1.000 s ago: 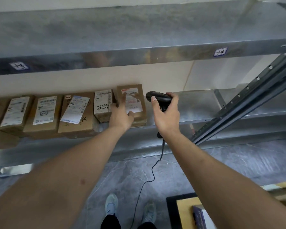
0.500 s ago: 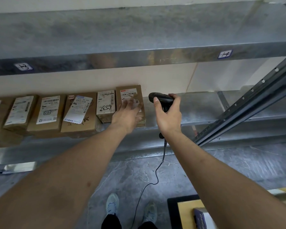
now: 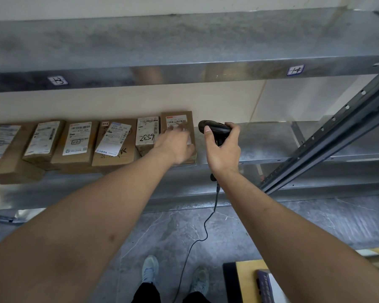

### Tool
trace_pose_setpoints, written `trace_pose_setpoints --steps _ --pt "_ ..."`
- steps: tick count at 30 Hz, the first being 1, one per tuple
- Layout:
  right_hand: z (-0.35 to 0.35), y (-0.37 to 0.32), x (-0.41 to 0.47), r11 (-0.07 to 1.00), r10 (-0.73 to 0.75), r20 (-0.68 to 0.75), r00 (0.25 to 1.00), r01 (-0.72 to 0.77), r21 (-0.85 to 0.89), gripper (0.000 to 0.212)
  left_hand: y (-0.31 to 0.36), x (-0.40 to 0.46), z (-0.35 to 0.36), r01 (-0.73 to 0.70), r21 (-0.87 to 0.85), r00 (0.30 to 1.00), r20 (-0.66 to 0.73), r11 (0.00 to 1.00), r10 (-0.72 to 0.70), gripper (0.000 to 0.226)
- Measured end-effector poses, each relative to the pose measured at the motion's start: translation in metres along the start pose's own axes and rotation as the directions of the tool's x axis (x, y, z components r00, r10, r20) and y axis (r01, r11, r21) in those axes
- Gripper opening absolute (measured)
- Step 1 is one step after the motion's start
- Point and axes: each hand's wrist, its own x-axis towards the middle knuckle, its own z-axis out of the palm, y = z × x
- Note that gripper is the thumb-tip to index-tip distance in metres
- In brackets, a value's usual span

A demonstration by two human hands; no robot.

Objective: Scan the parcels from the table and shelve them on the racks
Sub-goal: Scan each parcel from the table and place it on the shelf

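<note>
A row of brown cardboard parcels lies flat on the metal rack shelf (image 3: pixel 271 141), labels up. From the left come a partly cut-off parcel (image 3: pixel 0 147), a narrow one (image 3: pixel 43 141), a wider one (image 3: pixel 78 142), a parcel with a skewed white label (image 3: pixel 114 145), and a small one marked 2859 (image 3: pixel 147 133). At the right end of the row sits the last parcel (image 3: pixel 177 121); the left hand (image 3: pixel 175 145) lies over its label with fingers spread and fairly straight — blurred, so actual contact is unclear. Just beside it the right hand (image 3: pixel 224 149) is curled round a black barcode scanner (image 3: pixel 214 129), its cable (image 3: pixel 202 228) hanging toward the grey floor, where two shoes (image 3: pixel 150 268) show.
</note>
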Motion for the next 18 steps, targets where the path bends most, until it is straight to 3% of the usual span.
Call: trace_pose_setpoints --steps 10,15,18 --pt "-0.008 -0.027 -0.072 0.999 -0.033 -0.207 0.978 0.041 0.030 0.049 -0.009 -0.053 -0.022 -0.213 0.056 0.971 -0.098 0.975 0.218 0.057" --pt "-0.008 -0.033 -0.135 0.998 -0.047 -0.369 0.928 0.054 0.008 0.046 -0.012 -0.091 -0.029 -0.397 0.088 0.908 -0.102 0.913 0.405 0.071" --pt "-0.010 -0.033 -0.179 0.999 -0.018 -0.473 0.881 0.029 0.015 0.046 -0.013 -0.117 -0.028 -0.490 0.117 0.859 -0.101 0.864 0.501 0.068"
